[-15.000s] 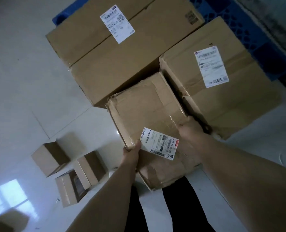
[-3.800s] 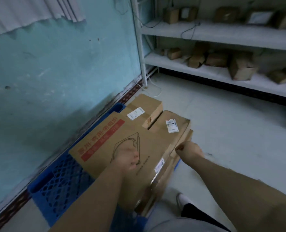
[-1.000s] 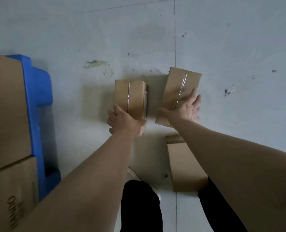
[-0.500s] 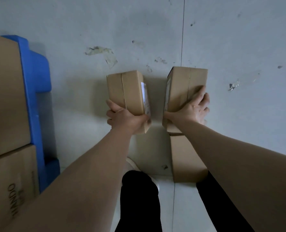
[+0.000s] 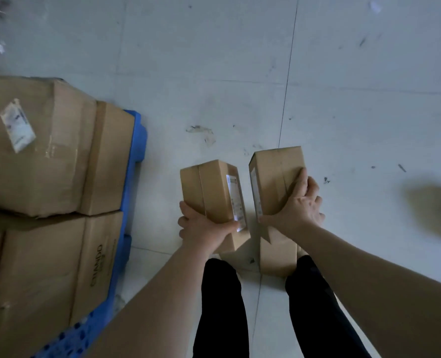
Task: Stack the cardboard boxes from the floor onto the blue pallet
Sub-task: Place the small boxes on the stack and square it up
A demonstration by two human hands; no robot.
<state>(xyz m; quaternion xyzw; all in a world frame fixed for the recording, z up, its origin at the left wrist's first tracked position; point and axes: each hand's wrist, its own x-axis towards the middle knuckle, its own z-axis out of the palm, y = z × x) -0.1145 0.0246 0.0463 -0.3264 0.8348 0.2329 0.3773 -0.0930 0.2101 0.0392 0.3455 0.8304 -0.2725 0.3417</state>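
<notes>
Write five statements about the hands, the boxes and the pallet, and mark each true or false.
1. The left hand grips the left box, and the right hand grips the right box. True.
2. The blue pallet carries nothing. False: large boxes stand on it.
3. A third small box lies on the floor by the person's legs. True.
4. The left box is bare of labels. False: a white label runs along its side.
5. Both held boxes sit over the pallet. False: they are over the floor, beside the pallet.
</notes>
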